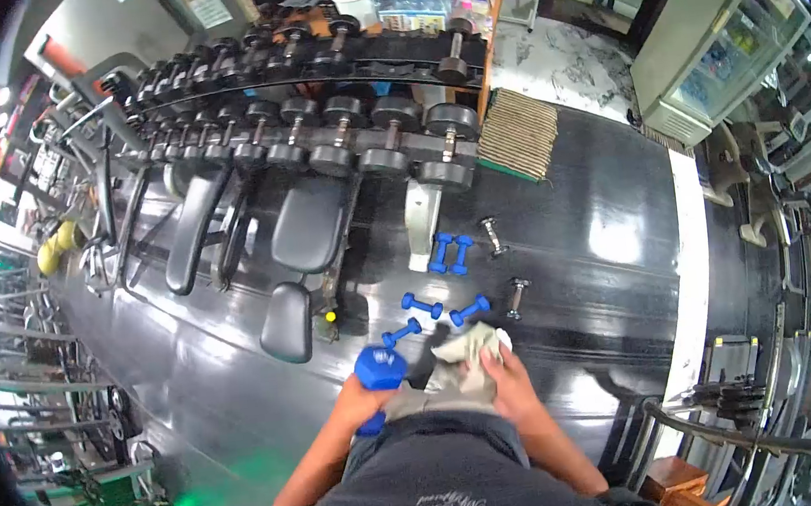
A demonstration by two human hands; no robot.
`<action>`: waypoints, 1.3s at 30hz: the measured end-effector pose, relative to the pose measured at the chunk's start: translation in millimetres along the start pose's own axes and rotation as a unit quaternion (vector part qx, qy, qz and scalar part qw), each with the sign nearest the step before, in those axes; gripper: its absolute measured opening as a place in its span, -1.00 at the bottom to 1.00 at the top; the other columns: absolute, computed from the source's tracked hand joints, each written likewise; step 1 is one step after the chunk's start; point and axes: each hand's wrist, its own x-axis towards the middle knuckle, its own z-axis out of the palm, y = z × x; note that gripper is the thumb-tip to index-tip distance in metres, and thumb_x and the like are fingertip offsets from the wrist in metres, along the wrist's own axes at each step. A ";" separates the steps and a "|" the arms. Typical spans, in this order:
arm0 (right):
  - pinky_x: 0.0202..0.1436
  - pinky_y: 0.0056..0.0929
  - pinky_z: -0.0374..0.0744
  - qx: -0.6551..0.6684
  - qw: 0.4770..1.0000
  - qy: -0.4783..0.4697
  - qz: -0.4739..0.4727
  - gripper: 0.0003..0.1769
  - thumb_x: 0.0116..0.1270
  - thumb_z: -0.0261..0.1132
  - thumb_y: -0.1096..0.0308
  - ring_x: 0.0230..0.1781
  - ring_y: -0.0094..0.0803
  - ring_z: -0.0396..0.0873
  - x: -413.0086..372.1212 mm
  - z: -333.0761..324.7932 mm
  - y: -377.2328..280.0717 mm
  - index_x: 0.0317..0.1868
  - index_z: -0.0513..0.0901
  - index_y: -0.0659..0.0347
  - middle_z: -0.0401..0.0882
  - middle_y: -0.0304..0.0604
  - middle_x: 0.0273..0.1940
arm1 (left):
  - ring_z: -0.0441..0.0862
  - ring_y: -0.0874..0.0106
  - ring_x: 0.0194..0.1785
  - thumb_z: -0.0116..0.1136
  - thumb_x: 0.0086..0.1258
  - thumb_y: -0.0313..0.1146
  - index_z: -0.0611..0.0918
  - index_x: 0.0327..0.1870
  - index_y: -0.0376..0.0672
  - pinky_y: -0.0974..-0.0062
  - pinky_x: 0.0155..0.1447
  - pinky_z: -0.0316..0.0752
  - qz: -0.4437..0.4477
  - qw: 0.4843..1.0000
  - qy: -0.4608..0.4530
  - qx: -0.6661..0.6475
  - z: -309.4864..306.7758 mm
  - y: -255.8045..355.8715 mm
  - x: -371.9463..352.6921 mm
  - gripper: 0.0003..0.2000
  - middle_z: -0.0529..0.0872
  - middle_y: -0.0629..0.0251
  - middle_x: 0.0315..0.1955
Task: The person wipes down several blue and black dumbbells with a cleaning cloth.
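Blue dumbbell [379, 367] in closed L hand [353, 403], long axis approx. fore-aft; R hand [509, 377], part-curled w/ cloth [473, 347], to its right.

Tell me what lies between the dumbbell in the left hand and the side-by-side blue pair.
In the head view, a small blue dumbbell lies nearest the held dumbbell, then a second blue dumbbell before the side-by-side pair.

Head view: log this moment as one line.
left hand: holds blue dumbbell; right hand: holds pale cloth; floor: five small blue dumbbells, two chrome ones
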 end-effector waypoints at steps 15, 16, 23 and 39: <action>0.41 -0.20 0.49 -0.534 0.729 -0.206 -0.375 -0.43 0.24 0.26 0.68 0.26 0.00 0.53 -46.7 205.2 -53.8 0.27 0.69 0.16 0.54 0.00 0.18 | 0.82 0.32 0.04 0.48 0.27 -0.19 0.78 0.04 -0.18 0.32 0.14 0.64 0.122 0.975 0.047 0.179 -37.1 114.3 -81.1 -0.62 0.86 0.16 -0.09; 0.41 -0.20 0.49 -0.550 0.713 -0.193 -0.390 -0.42 0.22 0.26 0.69 0.27 -0.01 0.53 -59.6 207.4 -56.7 0.26 0.70 0.15 0.54 0.00 0.17 | 0.82 0.33 0.02 0.49 0.26 -0.19 0.78 0.04 -0.18 0.34 0.11 0.64 0.126 0.973 0.057 0.186 -39.9 113.1 -80.8 -0.62 0.87 0.18 -0.12; 0.31 -0.24 0.57 -0.518 0.730 -0.156 -0.417 -0.48 0.17 0.29 0.72 0.18 -0.05 0.65 -59.6 206.7 -58.9 0.13 0.77 0.14 0.63 -0.03 0.14 | 0.84 0.03 -0.09 0.57 0.07 -0.04 0.81 -0.17 -0.24 0.17 -0.04 0.65 0.190 0.976 0.096 0.042 -41.6 114.6 -100.8 -0.55 0.83 -0.10 -0.29; 0.33 -0.25 0.53 -0.529 0.695 -0.198 -0.444 -0.49 0.10 0.17 0.74 0.19 -0.06 0.61 -64.2 229.8 -63.3 0.05 0.77 0.21 0.63 -0.01 0.12 | 0.73 0.36 0.17 0.52 0.18 -0.37 0.65 0.25 -0.20 0.34 0.30 0.56 0.187 0.979 0.051 0.061 -41.3 122.0 -130.6 -0.45 0.80 0.27 0.07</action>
